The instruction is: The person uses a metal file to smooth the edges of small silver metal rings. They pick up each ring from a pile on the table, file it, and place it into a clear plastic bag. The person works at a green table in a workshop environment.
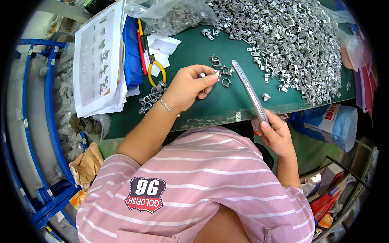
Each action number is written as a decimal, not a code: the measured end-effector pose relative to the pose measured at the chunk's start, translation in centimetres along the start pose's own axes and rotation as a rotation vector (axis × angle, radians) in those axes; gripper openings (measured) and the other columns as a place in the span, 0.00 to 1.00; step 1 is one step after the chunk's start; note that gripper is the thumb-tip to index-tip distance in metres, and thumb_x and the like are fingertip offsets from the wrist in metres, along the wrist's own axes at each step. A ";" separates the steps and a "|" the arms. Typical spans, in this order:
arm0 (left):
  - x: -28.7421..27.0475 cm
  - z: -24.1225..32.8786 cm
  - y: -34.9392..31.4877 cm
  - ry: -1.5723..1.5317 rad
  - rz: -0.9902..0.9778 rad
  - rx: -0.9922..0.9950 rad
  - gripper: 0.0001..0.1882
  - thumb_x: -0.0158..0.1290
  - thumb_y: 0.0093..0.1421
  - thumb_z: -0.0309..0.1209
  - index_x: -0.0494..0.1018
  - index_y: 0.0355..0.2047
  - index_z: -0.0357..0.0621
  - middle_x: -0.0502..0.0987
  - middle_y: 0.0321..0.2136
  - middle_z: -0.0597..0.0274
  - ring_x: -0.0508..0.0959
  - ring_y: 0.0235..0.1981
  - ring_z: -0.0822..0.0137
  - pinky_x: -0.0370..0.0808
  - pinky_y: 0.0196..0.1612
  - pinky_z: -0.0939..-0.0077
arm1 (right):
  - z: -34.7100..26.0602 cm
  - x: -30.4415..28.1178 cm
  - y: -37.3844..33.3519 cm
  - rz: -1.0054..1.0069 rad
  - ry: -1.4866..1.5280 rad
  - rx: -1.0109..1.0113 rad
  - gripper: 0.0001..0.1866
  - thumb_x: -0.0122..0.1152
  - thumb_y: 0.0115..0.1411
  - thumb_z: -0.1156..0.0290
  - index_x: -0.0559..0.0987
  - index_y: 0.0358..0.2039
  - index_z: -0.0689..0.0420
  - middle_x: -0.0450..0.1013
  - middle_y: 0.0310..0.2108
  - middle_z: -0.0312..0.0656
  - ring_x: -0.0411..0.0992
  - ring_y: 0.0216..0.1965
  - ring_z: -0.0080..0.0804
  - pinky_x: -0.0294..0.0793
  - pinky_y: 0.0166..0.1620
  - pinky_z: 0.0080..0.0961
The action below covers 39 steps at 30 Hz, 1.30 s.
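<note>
My left hand (pixel 194 84) is over the green tabletop (pixel 198 107), pinching a small shiny metal piece (pixel 218 74) between thumb and forefinger; the fingers partly hide it. At the table's front edge, my right hand (pixel 277 133) grips the lower end of a long, slightly curved grey strip (pixel 249 89) with a row of fine light marks. The strip's far end points up and to the left. Between the hands lie a metal ring clamp (pixel 226 83) and several similar clamps (pixel 214 60). A small domed metal piece (pixel 266 96) sits right of the strip. More clamps (pixel 150 99) are heaped beside my left wrist.
A large pile of small metal brackets (pixel 279 36) covers the back right. Behind stands a clear bag of metal rings (pixel 176 19). Yellow-handled pliers (pixel 152 69), a blue tray (pixel 131 52) and papers (pixel 87 65) lie left. Blue racking (pixel 50 101) stands far left.
</note>
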State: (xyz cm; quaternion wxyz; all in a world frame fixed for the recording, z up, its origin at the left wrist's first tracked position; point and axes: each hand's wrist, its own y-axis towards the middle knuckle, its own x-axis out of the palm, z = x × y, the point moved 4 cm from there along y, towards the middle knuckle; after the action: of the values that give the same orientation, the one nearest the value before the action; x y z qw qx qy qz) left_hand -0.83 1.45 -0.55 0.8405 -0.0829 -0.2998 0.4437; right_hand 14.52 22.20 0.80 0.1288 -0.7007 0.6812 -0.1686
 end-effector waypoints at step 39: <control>-1.3 0.9 -1.5 -0.148 -0.012 0.124 0.10 0.51 0.57 0.26 0.70 0.40 0.39 0.75 0.34 0.61 0.75 0.33 0.73 0.71 0.27 0.83 | -1.3 2.4 0.6 -0.160 -0.191 -0.054 0.21 0.50 0.59 0.71 0.66 0.51 0.65 0.71 0.41 0.42 0.67 0.43 0.25 0.64 0.48 0.21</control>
State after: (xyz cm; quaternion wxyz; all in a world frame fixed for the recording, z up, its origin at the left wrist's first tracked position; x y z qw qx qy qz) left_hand -0.86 -0.57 0.20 0.8220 0.0040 -0.3337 0.4614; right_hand 13.48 19.85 1.90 0.1605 -0.7687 0.6122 -0.0924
